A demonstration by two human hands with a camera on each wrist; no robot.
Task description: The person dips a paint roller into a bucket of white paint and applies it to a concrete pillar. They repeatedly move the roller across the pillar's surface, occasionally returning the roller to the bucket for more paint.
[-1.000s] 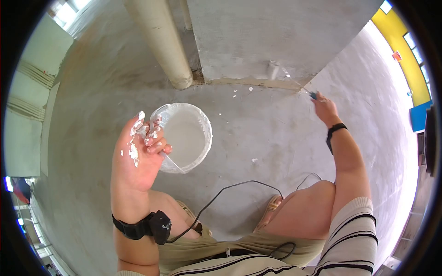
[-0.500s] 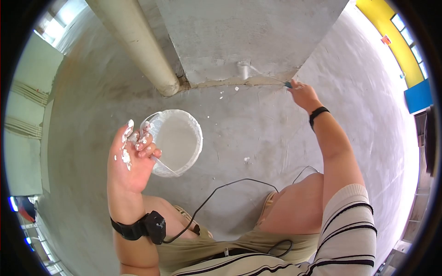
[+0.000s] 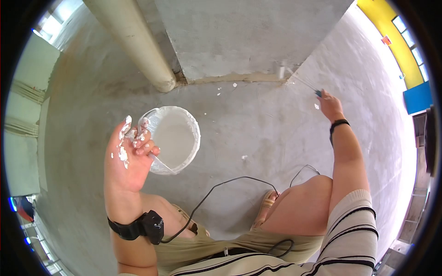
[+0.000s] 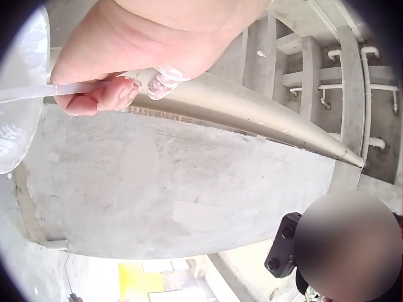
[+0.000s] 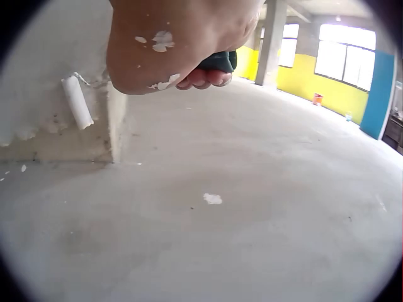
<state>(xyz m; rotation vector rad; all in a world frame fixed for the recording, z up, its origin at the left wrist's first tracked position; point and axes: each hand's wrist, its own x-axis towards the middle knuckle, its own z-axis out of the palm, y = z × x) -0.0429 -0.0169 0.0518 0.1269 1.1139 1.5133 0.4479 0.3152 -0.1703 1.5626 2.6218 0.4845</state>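
Observation:
In the head view my left hand (image 3: 130, 158), spotted with white paint, has its fingers curled round the thin plastic handle (image 3: 163, 164) of a white bucket (image 3: 197, 138). Pale paint fills part of the bucket, and its rim is coated white. The left wrist view shows the same handle (image 4: 31, 92) running into my curled fingers. Out to the right, my right hand (image 3: 332, 106) grips the dark green handle (image 5: 219, 61) of a paint roller (image 3: 281, 72). The white roller sleeve (image 5: 77, 102) stands at the low part of the grey wall (image 3: 239, 41), close to its corner.
A thick cream pipe (image 3: 138, 46) comes down to the floor left of the wall. White paint drips (image 3: 244, 157) dot the concrete floor. A black cable (image 3: 221, 181) loops from my left wrist across my legs. A yellow wall (image 3: 380, 20) with windows stands far right.
The roller went left along the bottom of the wall, then back right to near the corner, my right hand moving with it. My left hand has kept its hold on the bucket handle.

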